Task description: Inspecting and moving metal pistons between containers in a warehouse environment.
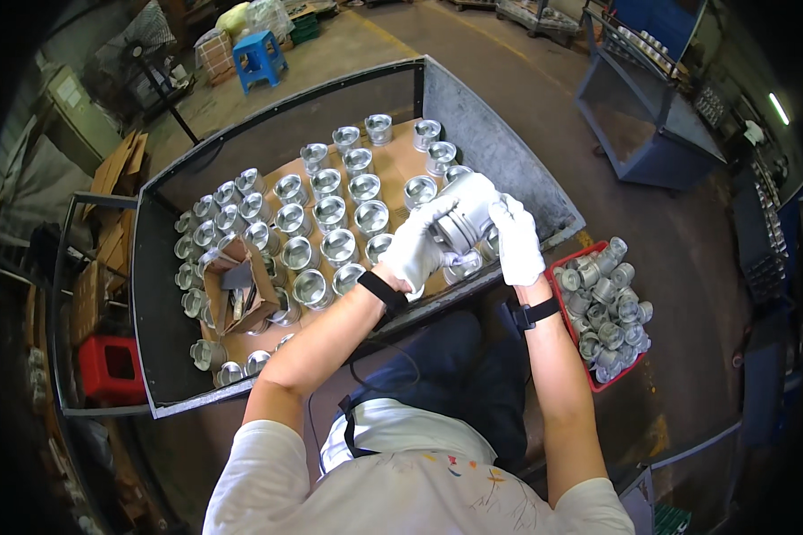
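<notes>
The left grip (417,245) and the right grip (517,239), both in white gloves, are clamped on opposite sides of one metal piston (464,212), held tilted above the near right part of a deep metal bin (531,165). Inside, upright pistons (330,214) stand in rows on cardboard (397,162), with a small open box (215,290) at left. Right of the bin, a red crate (565,312) holds piled metal parts (608,312).
</notes>
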A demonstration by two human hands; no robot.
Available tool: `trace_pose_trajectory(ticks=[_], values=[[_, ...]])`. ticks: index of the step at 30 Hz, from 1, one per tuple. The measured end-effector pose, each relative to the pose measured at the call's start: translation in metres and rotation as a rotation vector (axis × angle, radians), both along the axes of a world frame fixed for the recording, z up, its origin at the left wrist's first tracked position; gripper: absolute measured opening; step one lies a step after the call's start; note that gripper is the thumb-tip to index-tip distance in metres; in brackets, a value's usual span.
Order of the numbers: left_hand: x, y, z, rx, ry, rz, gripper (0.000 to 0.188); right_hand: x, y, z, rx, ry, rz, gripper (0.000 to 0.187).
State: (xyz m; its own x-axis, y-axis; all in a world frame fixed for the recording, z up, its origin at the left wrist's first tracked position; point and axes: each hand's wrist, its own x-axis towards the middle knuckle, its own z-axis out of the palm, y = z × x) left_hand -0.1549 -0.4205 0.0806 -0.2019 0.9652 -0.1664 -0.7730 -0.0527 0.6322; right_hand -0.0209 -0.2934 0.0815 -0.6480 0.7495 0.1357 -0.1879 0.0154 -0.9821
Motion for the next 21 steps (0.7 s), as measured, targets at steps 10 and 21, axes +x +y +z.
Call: trace_pose_trajectory(ticks=[10, 21], values=[[-0.019, -0.007, 0.009, 0.176, -0.302, -0.12, 0.048, 0.006, 0.016, 0.015, 1.059, -0.226, -0.04, 0.017], [-0.023, -0.005, -0.006, 0.012, -0.135, -0.078, 0.055, -0.022, 0.009, 0.027, 0.687, -0.363, 0.023, 0.027]])
